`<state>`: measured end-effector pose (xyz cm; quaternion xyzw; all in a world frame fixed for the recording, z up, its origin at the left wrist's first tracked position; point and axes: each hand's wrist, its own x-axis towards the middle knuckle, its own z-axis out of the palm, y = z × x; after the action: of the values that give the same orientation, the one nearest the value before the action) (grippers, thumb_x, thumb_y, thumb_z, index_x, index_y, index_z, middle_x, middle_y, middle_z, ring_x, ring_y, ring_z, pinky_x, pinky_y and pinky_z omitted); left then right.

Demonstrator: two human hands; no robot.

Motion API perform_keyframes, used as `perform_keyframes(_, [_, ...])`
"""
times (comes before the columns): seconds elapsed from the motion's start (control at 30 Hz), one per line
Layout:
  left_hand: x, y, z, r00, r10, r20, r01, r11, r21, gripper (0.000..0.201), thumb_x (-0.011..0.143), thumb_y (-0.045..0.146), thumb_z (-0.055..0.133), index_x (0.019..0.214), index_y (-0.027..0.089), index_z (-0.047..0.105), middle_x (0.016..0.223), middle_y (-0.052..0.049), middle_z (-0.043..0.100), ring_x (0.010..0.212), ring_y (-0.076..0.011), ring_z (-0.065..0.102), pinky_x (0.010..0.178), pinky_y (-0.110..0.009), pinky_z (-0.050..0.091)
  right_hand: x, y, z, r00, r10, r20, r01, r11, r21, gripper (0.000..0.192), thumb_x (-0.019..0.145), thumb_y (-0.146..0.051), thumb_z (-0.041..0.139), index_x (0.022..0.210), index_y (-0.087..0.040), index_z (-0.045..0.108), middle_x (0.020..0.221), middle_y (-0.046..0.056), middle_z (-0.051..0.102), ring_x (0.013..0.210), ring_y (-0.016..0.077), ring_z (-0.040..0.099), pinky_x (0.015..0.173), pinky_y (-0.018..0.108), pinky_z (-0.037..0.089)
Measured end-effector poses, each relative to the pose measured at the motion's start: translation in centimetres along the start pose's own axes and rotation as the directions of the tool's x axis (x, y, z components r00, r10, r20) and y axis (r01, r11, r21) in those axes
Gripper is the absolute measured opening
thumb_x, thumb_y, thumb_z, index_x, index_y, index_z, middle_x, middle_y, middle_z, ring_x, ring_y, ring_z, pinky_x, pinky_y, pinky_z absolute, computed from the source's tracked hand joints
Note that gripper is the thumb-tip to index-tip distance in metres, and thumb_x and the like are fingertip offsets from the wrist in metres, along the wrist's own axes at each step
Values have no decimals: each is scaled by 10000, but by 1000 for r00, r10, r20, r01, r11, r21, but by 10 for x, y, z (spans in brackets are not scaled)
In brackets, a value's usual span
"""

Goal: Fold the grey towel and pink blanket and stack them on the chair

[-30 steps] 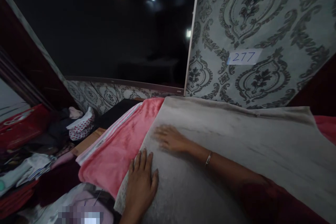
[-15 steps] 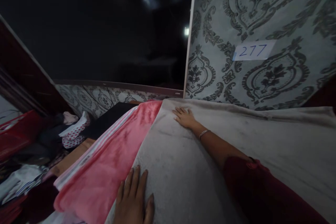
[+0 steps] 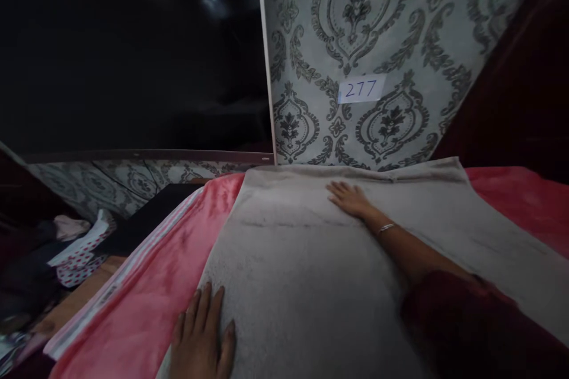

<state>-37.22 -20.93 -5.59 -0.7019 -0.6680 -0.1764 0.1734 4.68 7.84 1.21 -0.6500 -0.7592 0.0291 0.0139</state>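
Note:
A grey, soft-looking cloth (image 3: 284, 272) lies spread over a pink blanket (image 3: 178, 249), which shows along its left side and at the far right. My left hand (image 3: 200, 334) rests flat near the cloth's left edge, fingers extended. Farther away, my right hand (image 3: 351, 198) lies palm down on the grey cloth close to its back edge, its fingers stretched out. Faint creases run across the cloth left of the right hand. A thin bracelet (image 3: 387, 227) circles the right wrist. Neither hand grips anything.
Behind the cloth stand a large dark television (image 3: 133, 59) and a patterned wall (image 3: 293, 65) with a paper label (image 3: 362, 89) reading 277. A black flat object (image 3: 146, 213) sits back left. Piled clothes (image 3: 80, 260) lie at the left.
My view has turned to the right, bringing the pink blanket at the far right into sight. My right hand has slid rightward over the grey cloth; my left hand stays near its left edge.

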Motion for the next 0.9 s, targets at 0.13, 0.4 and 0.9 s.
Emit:
perform_keyframes(0.13, [10, 10, -10, 996, -64, 56, 64, 998, 1, 573, 955, 412, 345, 1379, 161, 636, 1502, -138, 548, 1399, -332, 484, 1117, -559, 411, -74, 121, -8, 934, 358, -21, -357, 934, 20, 608, 1022, -432, 242, 1588, -243, 360, 1655, 126, 261, 1514, 356, 257, 1155, 684, 252])
perform_keyframes(0.4, [23, 4, -16, 980, -113, 163, 116, 993, -9, 661, 933, 454, 282, 1395, 115, 613, 1510, -170, 530, 1439, -335, 442, 1160, -576, 352, -180, 185, -22, 725, 682, -95, -674, 731, 102, 637, 1035, -486, 197, 1566, -193, 391, 1626, 195, 310, 1503, 381, 273, 1115, 679, 327])
perform_keyframes(0.9, [112, 157, -20, 905, 196, 377, -198, 980, -34, 612, 1011, 390, 267, 1576, 178, 368, 1669, -122, 269, 1550, -360, 199, 1194, -646, 233, -204, 136, -9, 949, 301, -95, -287, 949, 132, 581, 1044, -485, 325, 1572, -253, 388, 1660, 74, 259, 1526, 313, 233, 1213, 574, 199])
